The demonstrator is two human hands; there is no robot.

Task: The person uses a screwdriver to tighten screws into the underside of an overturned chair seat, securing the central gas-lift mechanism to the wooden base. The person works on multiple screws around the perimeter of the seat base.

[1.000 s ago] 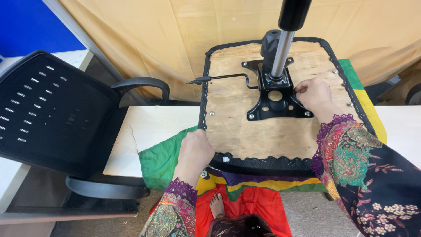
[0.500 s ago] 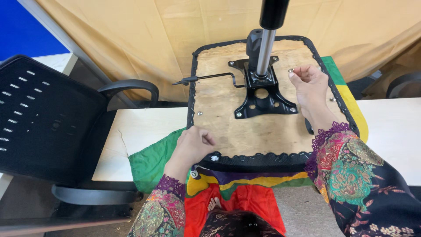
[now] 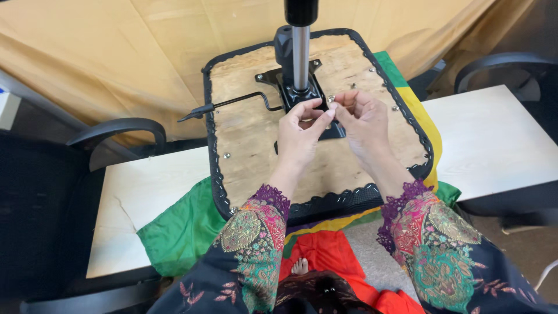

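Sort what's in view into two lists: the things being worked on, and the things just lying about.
In use:
- left hand and right hand, fingertips together over a small screw
- upturned chair seat
- black metal bracket with its steel post
- side lever

Lying about:
- white table
- green cloth
- spare armrest
- tan curtain

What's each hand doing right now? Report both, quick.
Left hand: fingers pinched on something tiny, above the upturned wooden chair seat base.
Right hand: fingertips pinched beside the left's; contents cannot be told.
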